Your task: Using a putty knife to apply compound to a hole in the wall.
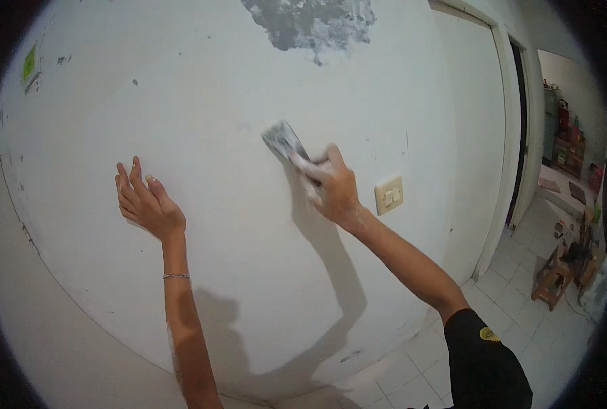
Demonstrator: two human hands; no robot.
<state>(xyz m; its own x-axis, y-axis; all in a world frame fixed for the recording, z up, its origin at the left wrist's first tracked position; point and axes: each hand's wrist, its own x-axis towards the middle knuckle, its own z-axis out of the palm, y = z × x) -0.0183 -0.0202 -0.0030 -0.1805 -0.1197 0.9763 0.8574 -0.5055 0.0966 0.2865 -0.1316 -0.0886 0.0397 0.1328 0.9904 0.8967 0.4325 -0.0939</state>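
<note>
Two bare hands are up in front of a white painted wall. Wide bare wall lies between them. The left hand has its fingers spread and a little bent; I cannot tell if it touches the wall. The right hand pinches a flat grey scraper near the middle of the wall. Just right of that hand is a square cream light switch, and farther right stands a tall white door frame. High above is a rough grey patch. Low on the right, the wall meets white floor tiles. The scraper looks blurry, its four-sided blade tilted and smeared with white.
</note>
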